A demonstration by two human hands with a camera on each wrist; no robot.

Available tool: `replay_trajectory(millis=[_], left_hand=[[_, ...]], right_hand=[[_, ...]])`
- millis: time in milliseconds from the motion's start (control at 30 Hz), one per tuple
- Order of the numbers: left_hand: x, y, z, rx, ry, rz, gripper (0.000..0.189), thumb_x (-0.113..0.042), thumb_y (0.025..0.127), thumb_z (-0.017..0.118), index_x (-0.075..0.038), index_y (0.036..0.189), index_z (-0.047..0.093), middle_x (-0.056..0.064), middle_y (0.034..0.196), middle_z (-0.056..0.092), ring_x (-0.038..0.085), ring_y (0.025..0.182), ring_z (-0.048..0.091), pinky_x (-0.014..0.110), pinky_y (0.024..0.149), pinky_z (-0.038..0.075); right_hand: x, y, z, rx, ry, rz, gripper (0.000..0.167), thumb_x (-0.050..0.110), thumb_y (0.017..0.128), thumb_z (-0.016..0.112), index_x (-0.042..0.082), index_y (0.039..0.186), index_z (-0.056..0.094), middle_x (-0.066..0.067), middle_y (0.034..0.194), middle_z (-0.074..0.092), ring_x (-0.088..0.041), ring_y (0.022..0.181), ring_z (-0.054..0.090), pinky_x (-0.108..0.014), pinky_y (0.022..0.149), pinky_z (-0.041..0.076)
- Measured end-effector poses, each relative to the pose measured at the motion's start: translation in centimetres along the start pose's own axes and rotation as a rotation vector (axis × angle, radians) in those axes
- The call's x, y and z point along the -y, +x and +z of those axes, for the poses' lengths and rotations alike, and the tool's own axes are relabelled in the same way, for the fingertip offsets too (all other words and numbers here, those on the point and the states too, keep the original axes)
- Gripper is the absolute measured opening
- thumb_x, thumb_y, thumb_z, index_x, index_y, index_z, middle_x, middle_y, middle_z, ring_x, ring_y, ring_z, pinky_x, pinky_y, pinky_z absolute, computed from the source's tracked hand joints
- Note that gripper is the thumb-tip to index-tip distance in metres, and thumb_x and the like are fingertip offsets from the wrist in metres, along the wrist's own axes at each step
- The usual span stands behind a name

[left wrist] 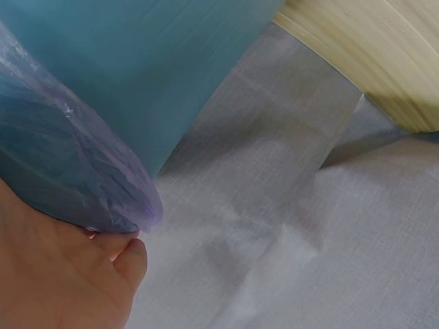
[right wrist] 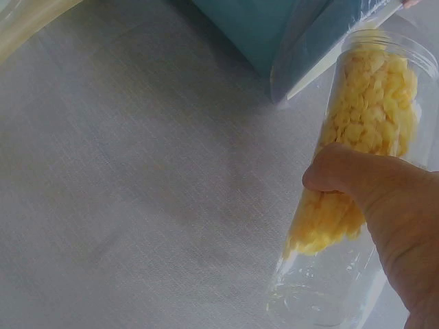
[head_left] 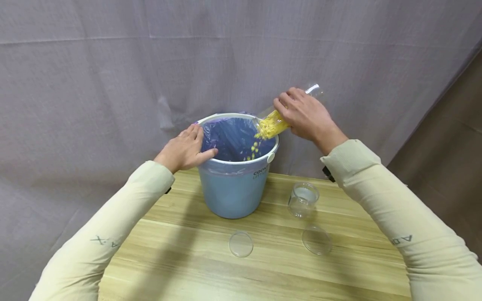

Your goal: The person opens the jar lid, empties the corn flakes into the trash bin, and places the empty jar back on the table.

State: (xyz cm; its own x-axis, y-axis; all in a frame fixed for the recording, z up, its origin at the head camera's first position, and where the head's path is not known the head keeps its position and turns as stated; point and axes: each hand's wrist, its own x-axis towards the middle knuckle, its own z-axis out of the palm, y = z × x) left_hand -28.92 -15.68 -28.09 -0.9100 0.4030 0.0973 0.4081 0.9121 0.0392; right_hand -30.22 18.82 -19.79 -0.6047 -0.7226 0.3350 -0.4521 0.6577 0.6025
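Note:
Above the right side of the bucket, my right hand (head_left: 306, 115) grips a clear plastic jar (right wrist: 309, 291) tilted with its mouth downward over the rim. Small yellow pieces (head_left: 269, 125) fill its mouth end, and several tumble into the bucket. My thumb wraps across the jar's side in the right wrist view. The light blue bucket (head_left: 233, 192) stands upright, lined with a thin purplish bag (left wrist: 103, 164). My left hand (head_left: 184, 148) rests on the bucket's left rim with fingers extended and thumb along the front edge. The bag's bottom is hidden.
A short open clear jar (head_left: 302, 200) stands on the wooden table (head_left: 188, 267), right of the bucket. Two clear round lids, a smaller lid (head_left: 241, 244) and a larger lid (head_left: 316, 240), lie in front. A grey curtain (head_left: 226, 62) hangs behind the table.

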Motion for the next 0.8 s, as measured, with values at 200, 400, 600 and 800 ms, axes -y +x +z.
replay_trajectory(millis=[200,400,600,800], left_hand=[[0.05,-0.02,0.06,0.0,0.002,0.004,0.101,-0.067,0.103,0.036,0.014,0.162,0.02,0.032,0.173,0.017,0.044,0.164,0.014,0.054,0.136,0.019],[0.03,0.05,0.08,0.003,0.001,0.0,0.102,-0.067,0.103,0.036,0.014,0.162,0.02,0.032,0.173,0.016,0.044,0.164,0.014,0.054,0.136,0.019],[-0.01,0.01,0.04,0.004,0.002,0.0,0.102,-0.067,0.103,0.036,0.014,0.162,0.02,0.033,0.172,0.017,0.044,0.164,0.014,0.054,0.136,0.019],[0.11,-0.02,0.05,0.003,0.0,0.0,0.101,-0.067,0.103,0.036,0.014,0.162,0.02,0.032,0.173,0.016,0.043,0.164,0.013,0.053,0.136,0.018]], right_hand=[[0.08,-0.03,0.23,-0.026,0.002,-0.012,0.054,-0.004,0.083,0.081,-0.005,0.13,0.054,-0.027,0.126,0.063,-0.045,0.123,0.058,-0.054,0.114,0.051],[0.01,0.02,0.31,-0.033,-0.022,-0.036,0.053,-0.003,0.084,0.082,-0.006,0.131,0.056,-0.026,0.128,0.063,-0.044,0.125,0.059,-0.053,0.117,0.049],[-0.09,0.13,0.47,-0.085,-0.025,-0.062,0.048,-0.006,0.085,0.078,-0.006,0.128,0.057,-0.026,0.125,0.063,-0.045,0.123,0.059,-0.053,0.116,0.05],[0.13,0.28,0.53,-0.114,-0.045,-0.072,0.045,-0.011,0.089,0.074,-0.006,0.13,0.057,-0.027,0.127,0.063,-0.044,0.125,0.059,-0.052,0.117,0.05]])
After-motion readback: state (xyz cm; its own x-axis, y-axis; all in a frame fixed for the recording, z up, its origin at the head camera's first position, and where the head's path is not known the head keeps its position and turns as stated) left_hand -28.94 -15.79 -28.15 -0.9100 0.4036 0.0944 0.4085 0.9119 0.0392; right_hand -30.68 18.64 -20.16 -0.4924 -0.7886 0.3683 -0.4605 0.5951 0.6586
